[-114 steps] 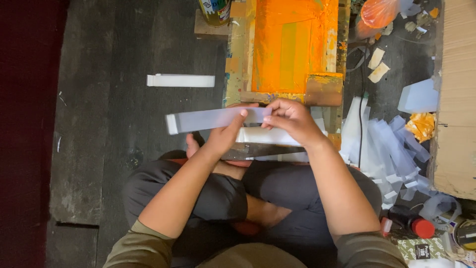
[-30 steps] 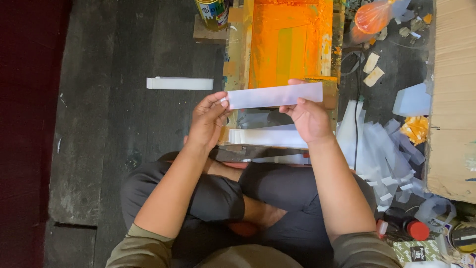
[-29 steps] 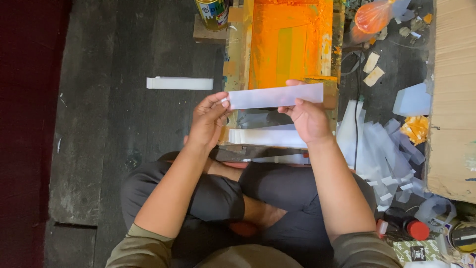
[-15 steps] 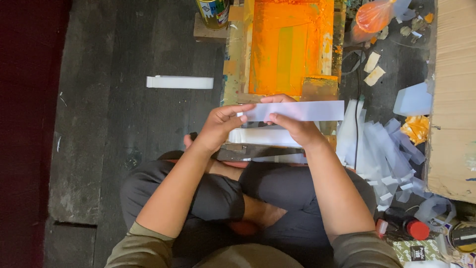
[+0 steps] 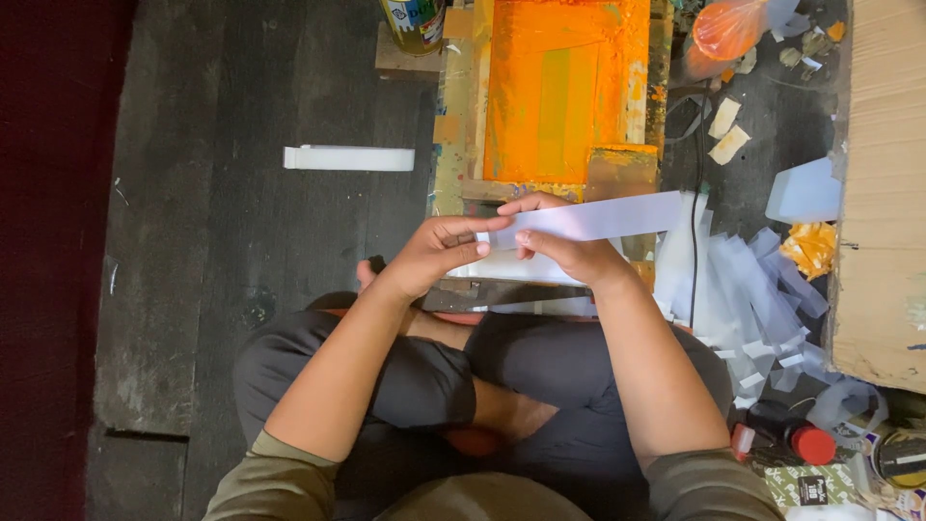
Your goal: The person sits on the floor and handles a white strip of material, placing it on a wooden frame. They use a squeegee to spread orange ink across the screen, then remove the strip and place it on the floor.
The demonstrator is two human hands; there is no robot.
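A long pale paper strip (image 5: 588,220) was pinched at its left end by the left hand (image 5: 439,253) and gripped from beneath by the right hand (image 5: 564,253), held above the lap before the orange-coated screen frame (image 5: 559,92). The thin, limp sheet could be creased or torn if pulled unevenly; similar offcuts (image 5: 743,289) were heaped rightward

Left hand (image 5: 439,253) and right hand (image 5: 564,253) pinch pale paper strip (image 5: 598,219); orange-inked screen frame (image 5: 550,96) at twelve o'clock; cut strips (image 5: 743,289) at three.
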